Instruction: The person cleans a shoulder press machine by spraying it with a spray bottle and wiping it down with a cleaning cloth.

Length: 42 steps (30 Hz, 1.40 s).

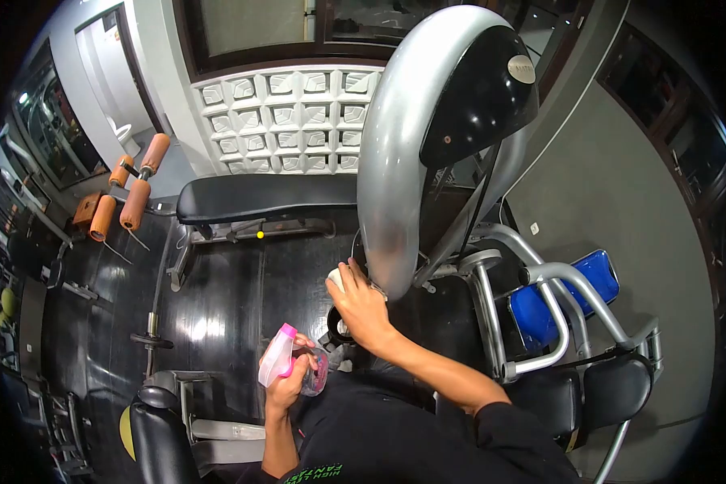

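Observation:
My left hand (286,383) is wrapped round a clear spray bottle (315,373) with a pink and white spray head, low in the middle of the view. My right hand (358,306) holds a white cloth (336,280) at the lower end of the curved silver machine frame (387,177). Part of the cloth is hidden under the fingers. A black ring-shaped object (337,324) is just below the right hand.
A black padded bench (266,198) stands behind, with orange foam rollers (135,203) at its left. Silver tubing (540,274) and a blue seat (532,321) are at right. Another black pad (160,440) is at the lower left.

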Tool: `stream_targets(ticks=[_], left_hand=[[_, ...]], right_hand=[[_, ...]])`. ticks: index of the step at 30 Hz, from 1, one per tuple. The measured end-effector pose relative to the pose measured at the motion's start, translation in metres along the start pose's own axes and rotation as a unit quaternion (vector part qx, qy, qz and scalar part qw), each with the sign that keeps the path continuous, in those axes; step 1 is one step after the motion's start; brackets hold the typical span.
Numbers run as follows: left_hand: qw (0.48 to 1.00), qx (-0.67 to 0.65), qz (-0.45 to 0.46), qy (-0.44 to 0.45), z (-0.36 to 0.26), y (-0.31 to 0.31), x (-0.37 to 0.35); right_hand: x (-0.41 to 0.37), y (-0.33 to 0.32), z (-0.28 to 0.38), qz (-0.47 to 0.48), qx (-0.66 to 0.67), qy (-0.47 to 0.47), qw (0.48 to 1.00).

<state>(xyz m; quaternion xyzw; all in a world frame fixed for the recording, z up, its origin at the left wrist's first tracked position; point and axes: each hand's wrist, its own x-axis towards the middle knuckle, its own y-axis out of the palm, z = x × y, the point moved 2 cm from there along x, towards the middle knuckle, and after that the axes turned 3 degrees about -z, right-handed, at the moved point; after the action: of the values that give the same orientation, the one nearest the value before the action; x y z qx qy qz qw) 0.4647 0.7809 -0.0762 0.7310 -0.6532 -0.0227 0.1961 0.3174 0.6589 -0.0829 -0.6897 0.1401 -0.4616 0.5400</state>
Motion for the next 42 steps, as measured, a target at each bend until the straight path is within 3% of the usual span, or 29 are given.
stream_targets(ticks=[1, 3, 5, 7, 8, 11, 13, 15, 19, 21, 24, 25, 27, 28, 29, 31, 32, 33, 35, 36, 37, 39, 40, 42], left_hand=[[1.000, -0.001, -0.003, -0.001, 0.000, 0.000, -0.002], [0.999, 0.016, -0.018, -0.027, 0.000, 0.000, -0.006], [1.000, 0.007, -0.016, -0.019, 0.004, 0.001, -0.008], [1.000, -0.001, -0.018, -0.012, 0.006, 0.003, -0.008], [1.000, -0.003, -0.021, -0.014, 0.006, 0.005, -0.009], [1.000, -0.003, -0.019, -0.022, 0.006, 0.010, -0.011], [1.000, -0.002, -0.015, -0.027, 0.008, 0.013, -0.010], [0.999, 0.007, -0.017, -0.039, 0.010, 0.015, -0.009], [0.999, 0.026, -0.005, -0.025, 0.012, 0.021, -0.003], [0.999, 0.023, 0.006, -0.029, 0.014, 0.026, -0.001], [0.999, 0.016, -0.014, -0.033, 0.021, 0.040, 0.003], [0.999, 0.015, -0.015, -0.031, 0.027, 0.044, 0.006], [0.996, 0.029, 0.078, 0.044, 0.035, 0.058, 0.013], [0.998, -0.015, 0.061, -0.003, 0.023, 0.080, 0.017], [0.993, -0.040, 0.110, 0.006, 0.035, 0.083, 0.017], [0.988, -0.091, 0.108, -0.065, 0.031, 0.112, 0.019], [0.980, -0.038, 0.189, -0.044, 0.041, 0.113, 0.019], [0.980, -0.028, 0.191, -0.054, 0.045, 0.124, 0.015], [0.964, 0.008, 0.228, -0.134, 0.047, 0.138, 0.008], [0.940, 0.118, 0.320, -0.021, 0.066, 0.131, 0.002], [0.940, 0.122, 0.319, -0.020, 0.065, 0.136, -0.002], [0.975, -0.005, 0.175, -0.134, 0.061, 0.145, -0.006], [0.981, 0.040, 0.141, -0.128, 0.057, 0.148, -0.007], [0.988, 0.075, 0.116, -0.075, 0.058, 0.151, -0.006]], right_hand=[[0.002, 0.006, 0.003, 0.003, 0.001, -0.002, 1.000], [0.003, 0.022, 0.005, 0.140, -0.155, -0.013, 0.978], [-0.002, 0.026, 0.005, 0.153, -0.163, -0.007, 0.975], [-0.009, 0.023, 0.005, 0.203, -0.178, -0.078, 0.960], [-0.017, 0.023, 0.004, 0.169, -0.222, -0.116, 0.953], [-0.040, 0.003, -0.002, 0.101, -0.175, -0.119, 0.972], [-0.054, -0.006, -0.013, 0.098, -0.138, -0.117, 0.979], [-0.065, -0.015, -0.027, 0.065, -0.011, -0.146, 0.987], [-0.088, -0.037, -0.045, 0.088, 0.022, -0.163, 0.982], [-0.094, -0.049, -0.058, 0.089, 0.040, -0.150, 0.984], [-0.094, -0.076, -0.085, 0.309, 0.180, 0.060, 0.932], [-0.095, -0.081, -0.090, 0.310, 0.178, 0.058, 0.932], [-0.100, -0.094, -0.102, 0.167, 0.342, 0.212, 0.900], [-0.102, -0.096, -0.103, 0.109, 0.405, 0.251, 0.872], [-0.106, -0.096, -0.102, 0.109, 0.405, 0.250, 0.873], [-0.114, -0.096, -0.102, -0.019, 0.482, 0.302, 0.822], [-0.115, -0.100, -0.097, -0.048, 0.480, 0.309, 0.820], [-0.120, -0.097, -0.093, -0.062, 0.495, 0.308, 0.810], [-0.119, -0.096, -0.084, -0.124, 0.462, 0.177, 0.860], [-0.121, -0.094, -0.083, -0.100, 0.415, 0.098, 0.899], [-0.119, -0.104, -0.084, -0.054, 0.405, 0.060, 0.911], [-0.117, -0.116, -0.091, 0.019, 0.406, 0.050, 0.912], [-0.120, -0.120, -0.093, 0.019, 0.410, 0.047, 0.911], [-0.126, -0.126, -0.100, 0.002, 0.523, 0.090, 0.848]])
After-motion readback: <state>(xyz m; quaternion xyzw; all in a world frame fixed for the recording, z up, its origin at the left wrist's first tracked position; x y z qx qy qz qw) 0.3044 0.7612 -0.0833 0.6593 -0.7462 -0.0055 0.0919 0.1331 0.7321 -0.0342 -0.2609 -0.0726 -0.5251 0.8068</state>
